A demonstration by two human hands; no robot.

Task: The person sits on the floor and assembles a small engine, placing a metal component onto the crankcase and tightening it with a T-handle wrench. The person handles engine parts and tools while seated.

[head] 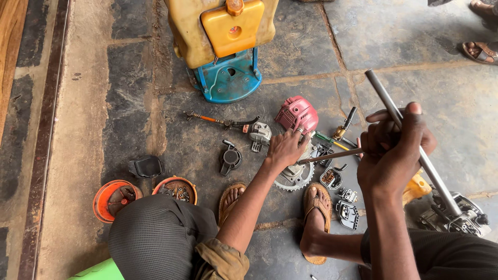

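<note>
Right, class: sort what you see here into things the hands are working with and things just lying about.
In hand:
right hand gripping the long metal tube
thin rod
left hand resting on the engine part

Lying about:
red cover
toothed sprocket
two orange bowls
yellow jerrycan
blue stand

The person is wearing dark trousers (155, 233) in a fine grey weave that is showing a faint check over both knees. An olive-brown sleeve (220, 259) is bunching in rolled folds just above the left elbow, leaving the forearm bare down to the left hand (285, 149). The right forearm is also showing bare down to the right hand (391, 150), with no sleeve in view on that side. On each foot the person is wearing an open tan sandal: the right sandal (317, 205) is showing a strap crossing the toes, and the left sandal (231, 199) is peeking out beside the left arm.
</note>
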